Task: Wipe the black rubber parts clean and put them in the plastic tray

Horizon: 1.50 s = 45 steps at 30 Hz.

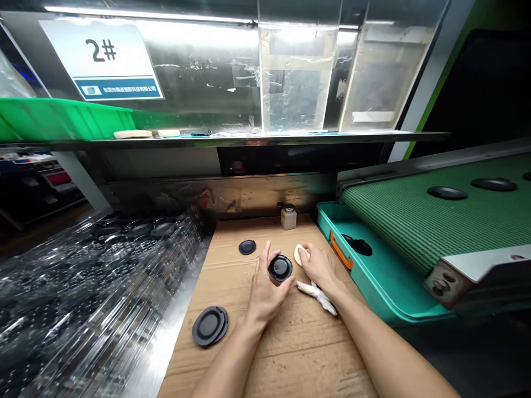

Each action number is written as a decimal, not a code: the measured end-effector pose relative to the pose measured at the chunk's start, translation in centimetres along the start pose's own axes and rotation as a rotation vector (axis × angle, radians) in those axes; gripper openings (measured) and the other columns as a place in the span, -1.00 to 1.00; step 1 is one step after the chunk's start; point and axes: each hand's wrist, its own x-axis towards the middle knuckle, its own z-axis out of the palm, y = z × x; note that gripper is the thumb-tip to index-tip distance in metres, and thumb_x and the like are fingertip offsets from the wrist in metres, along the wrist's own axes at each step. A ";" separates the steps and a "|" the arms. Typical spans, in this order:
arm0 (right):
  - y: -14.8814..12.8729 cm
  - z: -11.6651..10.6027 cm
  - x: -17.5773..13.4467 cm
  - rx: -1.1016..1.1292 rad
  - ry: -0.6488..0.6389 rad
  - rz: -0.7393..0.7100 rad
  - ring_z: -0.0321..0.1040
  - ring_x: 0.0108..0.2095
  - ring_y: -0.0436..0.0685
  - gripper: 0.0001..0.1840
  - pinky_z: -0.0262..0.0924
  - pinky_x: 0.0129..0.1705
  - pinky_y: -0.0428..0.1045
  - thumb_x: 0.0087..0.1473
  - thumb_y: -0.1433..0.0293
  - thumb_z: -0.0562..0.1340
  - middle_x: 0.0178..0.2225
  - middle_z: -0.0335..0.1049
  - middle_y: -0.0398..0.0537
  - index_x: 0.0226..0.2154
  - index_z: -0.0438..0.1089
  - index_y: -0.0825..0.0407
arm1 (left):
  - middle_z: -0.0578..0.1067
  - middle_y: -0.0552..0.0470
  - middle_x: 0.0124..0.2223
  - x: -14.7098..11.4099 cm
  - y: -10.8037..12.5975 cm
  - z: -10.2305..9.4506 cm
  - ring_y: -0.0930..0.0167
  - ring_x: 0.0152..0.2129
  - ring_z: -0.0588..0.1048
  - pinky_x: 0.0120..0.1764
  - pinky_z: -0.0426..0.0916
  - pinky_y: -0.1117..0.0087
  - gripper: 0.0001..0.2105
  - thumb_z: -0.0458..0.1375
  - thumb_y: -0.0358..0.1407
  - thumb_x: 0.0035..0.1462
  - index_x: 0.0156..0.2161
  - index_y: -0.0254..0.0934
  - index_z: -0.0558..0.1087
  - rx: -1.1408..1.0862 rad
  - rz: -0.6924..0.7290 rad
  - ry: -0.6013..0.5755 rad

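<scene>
Left hand (265, 296), half-curled, is gripping a round black part (280, 267) over cardboard (307, 354); right hand (319, 268), nearly closed, is pinching a white pad (297, 255); a teal plastic bin (385, 271) is containing a dark piece (362, 246).

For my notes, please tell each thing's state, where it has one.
Black round part: held in left hand
White pad: held in right hand
Two discs: stacked, offset
Lone disc: flat
White cloth: crumpled
Bottle: upright
Teal bin: open
Conveyor belt: loaded, motion unclear
Strip light: on
</scene>
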 end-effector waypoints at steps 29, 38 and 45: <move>-4.4 -0.7 -3.9 0.681 -0.301 -0.323 0.30 -0.46 0.02 -0.66 0.10 -0.44 -0.13 0.10 0.09 0.12 -0.46 0.40 -0.15 -0.26 0.33 0.02 | 0.46 -0.21 0.00 1.4 -1.3 0.0 0.24 -0.03 0.43 0.03 0.31 0.17 -0.75 0.06 -0.26 0.20 -0.06 -0.33 0.38 -1.190 -0.631 0.138; -3.9 -1.7 -3.5 0.578 -0.210 -0.340 0.35 -0.42 0.03 -0.69 0.15 -0.38 -0.12 0.07 0.17 0.13 -0.41 0.46 -0.12 -0.30 0.46 0.03 | 0.51 -0.22 -0.09 1.6 -1.4 -0.1 0.24 -0.08 0.46 0.01 0.34 0.15 -0.80 0.05 -0.28 0.21 -0.18 -0.38 0.42 -1.170 -0.628 0.156; -3.8 -1.7 -3.4 0.742 -0.268 -0.225 0.33 -0.47 0.03 -0.68 0.14 -0.45 -0.13 0.00 0.20 0.17 -0.47 0.45 -0.09 -0.37 0.47 0.10 | 0.51 -0.20 -0.08 1.3 -1.3 0.2 0.23 -0.06 0.45 0.04 0.31 0.13 -0.78 0.09 -0.27 0.18 -0.15 -0.38 0.44 -1.109 -0.582 0.105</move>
